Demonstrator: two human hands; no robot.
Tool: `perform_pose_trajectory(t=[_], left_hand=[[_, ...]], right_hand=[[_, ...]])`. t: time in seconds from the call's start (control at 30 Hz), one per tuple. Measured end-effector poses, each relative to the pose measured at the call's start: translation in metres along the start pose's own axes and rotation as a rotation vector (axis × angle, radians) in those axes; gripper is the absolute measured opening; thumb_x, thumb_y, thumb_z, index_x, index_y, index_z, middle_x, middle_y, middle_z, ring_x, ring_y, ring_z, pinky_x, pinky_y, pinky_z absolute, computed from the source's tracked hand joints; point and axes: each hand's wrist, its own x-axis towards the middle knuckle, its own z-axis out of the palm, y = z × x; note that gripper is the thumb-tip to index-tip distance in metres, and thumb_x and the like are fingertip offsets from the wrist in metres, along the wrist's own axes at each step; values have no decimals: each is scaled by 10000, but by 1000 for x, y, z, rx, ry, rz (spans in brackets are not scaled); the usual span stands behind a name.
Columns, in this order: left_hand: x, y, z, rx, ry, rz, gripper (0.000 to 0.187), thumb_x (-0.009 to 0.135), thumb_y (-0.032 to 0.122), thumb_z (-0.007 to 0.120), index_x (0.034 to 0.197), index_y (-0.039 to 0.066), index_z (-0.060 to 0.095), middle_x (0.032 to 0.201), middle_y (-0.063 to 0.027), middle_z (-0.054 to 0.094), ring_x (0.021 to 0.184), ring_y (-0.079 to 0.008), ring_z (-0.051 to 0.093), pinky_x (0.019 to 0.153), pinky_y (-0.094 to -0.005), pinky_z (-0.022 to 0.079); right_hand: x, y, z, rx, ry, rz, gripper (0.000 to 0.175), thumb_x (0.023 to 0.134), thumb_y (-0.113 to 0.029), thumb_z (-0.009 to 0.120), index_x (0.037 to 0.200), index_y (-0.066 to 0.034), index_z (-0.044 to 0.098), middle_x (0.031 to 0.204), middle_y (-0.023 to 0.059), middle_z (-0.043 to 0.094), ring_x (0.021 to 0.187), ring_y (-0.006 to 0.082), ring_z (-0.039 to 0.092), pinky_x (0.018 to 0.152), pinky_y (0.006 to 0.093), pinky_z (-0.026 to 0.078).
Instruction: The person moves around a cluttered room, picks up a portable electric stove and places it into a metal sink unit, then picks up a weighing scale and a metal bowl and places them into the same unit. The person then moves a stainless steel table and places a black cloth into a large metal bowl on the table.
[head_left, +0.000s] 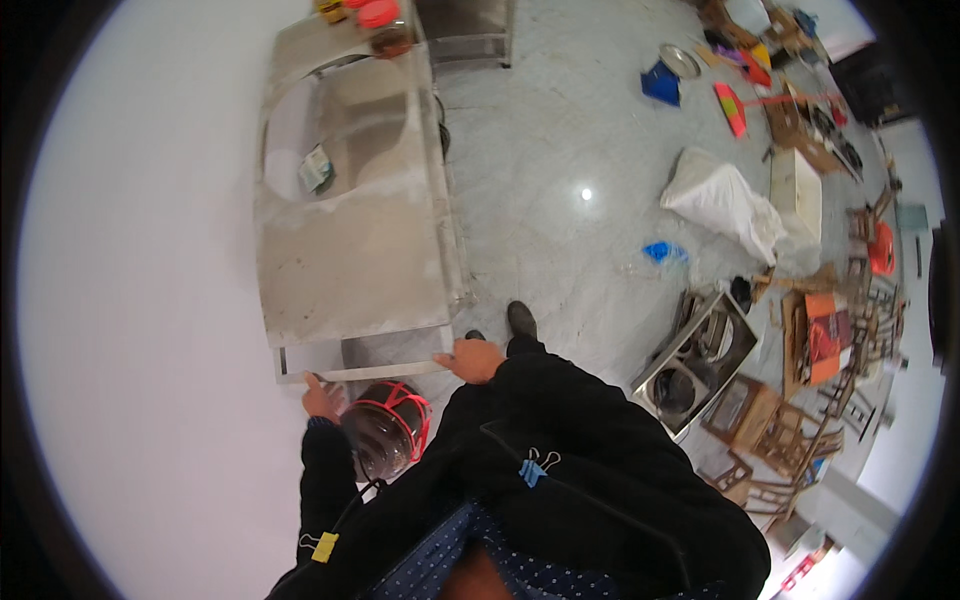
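A long metal counter (360, 270) with a large round opening stands along the white wall, and a crumpled packet (316, 171) lies inside the opening. At its near end is a rectangular metal frame (390, 370). My left hand (322, 399) is at the frame's left corner, thumb on the rim and fingers below. My right hand (474, 360) grips the frame's right corner, its fingers curled over the edge. Beneath my left hand, beside my legs, is a dark rounded container (379, 435) with red straps. A red-lidded jar (382, 28) stands at the counter's far end.
On the floor to the right lie a metal two-ring stove frame (697, 364), a white sack (720, 195), a blue plastic bag (664, 251), a blue dustpan (661, 84) and a red broom (730, 110). Wooden chairs (787, 435) and an orange box (829, 337) stand beyond.
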Motion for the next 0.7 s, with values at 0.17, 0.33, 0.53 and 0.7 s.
perform_pose_trajectory(t=[0.17, 0.33, 0.53, 0.7], left_hand=[[-82, -24, 72, 54, -179, -53, 745, 900, 660, 486, 1231, -6, 452, 1222, -181, 601, 984, -319, 628, 837, -445, 511], [-97, -16, 116, 83, -356, -142, 553, 966, 526, 475, 1136, 1, 511, 1079, -170, 634, 940, -311, 633, 803, -457, 526], [-68, -23, 130, -23, -85, -159, 364, 986, 407, 500, 1001, 48, 560, 937, -115, 610, 875, -311, 629, 741, -502, 552], [-51, -11, 105, -66, -68, -35, 372, 980, 402, 513, 1042, 37, 541, 1026, -132, 580, 904, -339, 616, 733, -546, 568]], right_hand=[[15, -10, 7, 138, -232, -136, 686, 926, -594, 427, 960, 57, 638, 936, 260, 663, 910, 429, 633, 800, 485, 489], [15, -9, 0, 84, -500, -304, 563, 884, -543, 510, 1034, -26, 673, 989, 215, 675, 960, 402, 634, 808, 474, 490], [14, 62, -34, 78, -358, -195, 504, 871, -487, 548, 1041, -25, 654, 1027, 217, 665, 990, 399, 623, 832, 495, 485], [4, 104, -64, 126, -154, -26, 502, 855, -452, 567, 1030, 10, 660, 1061, 236, 658, 1018, 393, 620, 870, 478, 483]])
